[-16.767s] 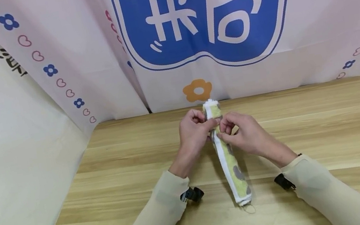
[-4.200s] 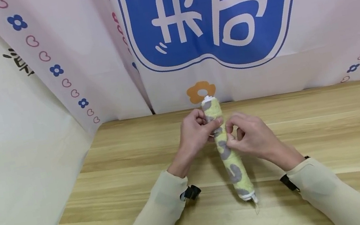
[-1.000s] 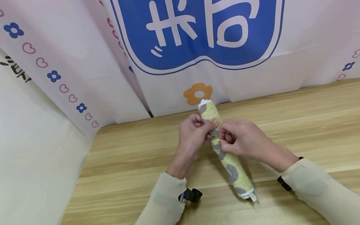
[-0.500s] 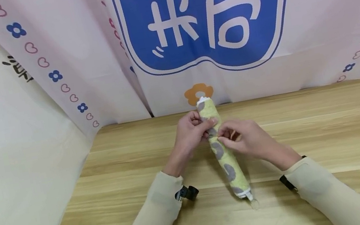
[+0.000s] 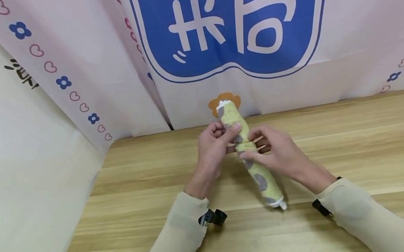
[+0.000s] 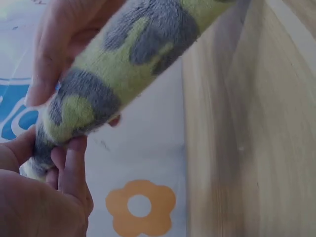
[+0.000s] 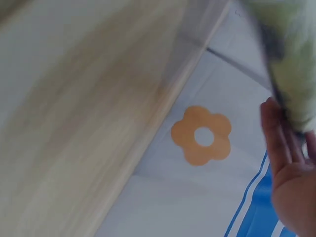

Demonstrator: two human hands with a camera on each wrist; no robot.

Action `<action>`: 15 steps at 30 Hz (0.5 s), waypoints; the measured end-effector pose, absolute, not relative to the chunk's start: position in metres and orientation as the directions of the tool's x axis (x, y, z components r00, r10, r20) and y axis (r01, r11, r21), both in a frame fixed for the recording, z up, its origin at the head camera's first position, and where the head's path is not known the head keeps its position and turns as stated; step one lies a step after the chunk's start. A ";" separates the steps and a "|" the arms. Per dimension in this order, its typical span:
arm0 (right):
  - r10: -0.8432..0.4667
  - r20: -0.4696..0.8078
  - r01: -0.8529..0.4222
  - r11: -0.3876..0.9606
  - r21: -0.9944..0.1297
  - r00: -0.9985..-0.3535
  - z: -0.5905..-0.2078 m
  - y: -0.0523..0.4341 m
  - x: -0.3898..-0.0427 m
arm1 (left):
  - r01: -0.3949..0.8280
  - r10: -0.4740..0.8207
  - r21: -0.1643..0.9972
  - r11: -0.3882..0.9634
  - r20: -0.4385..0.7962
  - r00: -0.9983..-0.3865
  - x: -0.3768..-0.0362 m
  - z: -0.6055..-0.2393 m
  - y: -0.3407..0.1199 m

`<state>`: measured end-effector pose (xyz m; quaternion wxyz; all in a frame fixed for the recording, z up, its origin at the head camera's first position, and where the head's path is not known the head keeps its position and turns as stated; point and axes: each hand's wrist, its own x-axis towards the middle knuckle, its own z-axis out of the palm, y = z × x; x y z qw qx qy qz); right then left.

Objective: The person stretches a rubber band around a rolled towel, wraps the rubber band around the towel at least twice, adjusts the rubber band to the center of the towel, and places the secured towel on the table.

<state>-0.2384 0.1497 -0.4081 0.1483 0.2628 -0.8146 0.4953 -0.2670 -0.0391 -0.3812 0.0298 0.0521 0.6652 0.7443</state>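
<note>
Above the wooden table (image 5: pixel 353 153), right in the middle of the head view, a rolled towel (image 5: pixel 254 166) hangs in the air between two hands, yellow-green plush with grey patches, far end tilted up toward the backdrop (image 5: pixel 367 2), near end dipping close to the tabletop. Left hand (image 5: pixel 214 148) grips the upper part, thumb over the top, fingers curled underneath; the left wrist view shows those fingertips (image 6: pixel 74 153) tucked against the fuzzy roll near its end. Right hand (image 5: pixel 278 155) comes in from the other side, thumb and forefinger pinching at the middle of the roll, where a thin pale band (image 5: pixel 246 140) seems to cross the towel, though what it is cannot be made out for certain. Right wrist view is blurred, only the edge of the roll and some fingers visible, with an orange flower (image 7: pixel 201 134) printed on the backdrop behind. By the look of it this is light, soft, squashy stuff, not slippery, nothing to break, but liable to spring loose and unroll; the safest hold wraps round the middle, across the layers, rather than at the floppy white-edged ends
</note>
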 end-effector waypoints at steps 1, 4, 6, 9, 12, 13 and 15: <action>-0.262 0.457 -0.526 0.373 -0.765 -0.850 -0.407 0.149 -0.237 | 0.027 0.126 0.992 -0.126 0.043 -0.991 -0.266 -0.381 -0.039; -0.232 0.367 -0.428 0.338 -0.838 -0.901 -0.403 0.149 -0.235 | 0.035 0.199 0.992 -0.122 0.059 -0.978 -0.267 -0.382 -0.041; -0.234 0.329 -0.389 0.293 -0.873 -0.915 -0.402 0.151 -0.234 | 0.043 0.246 0.995 -0.092 0.065 -0.967 -0.268 -0.383 -0.044; -0.258 0.295 -0.362 0.277 -0.890 -0.920 -0.401 0.152 -0.233 | 0.056 0.258 0.998 -0.030 0.062 -0.964 -0.270 -0.385 -0.046; -0.228 0.311 -0.375 0.345 -0.860 -0.923 -0.400 0.150 -0.231 | 0.074 0.207 0.997 0.020 0.068 -0.976 -0.270 -0.385 -0.045; -0.215 0.333 -0.391 0.363 -0.845 -0.918 -0.399 0.149 -0.231 | 0.081 0.192 0.996 0.029 0.074 -0.979 -0.270 -0.384 -0.044; -0.200 0.395 -0.443 0.389 -0.808 -0.897 -0.399 0.148 -0.230 | 0.092 0.172 0.995 0.038 0.084 -0.982 -0.269 -0.383 -0.043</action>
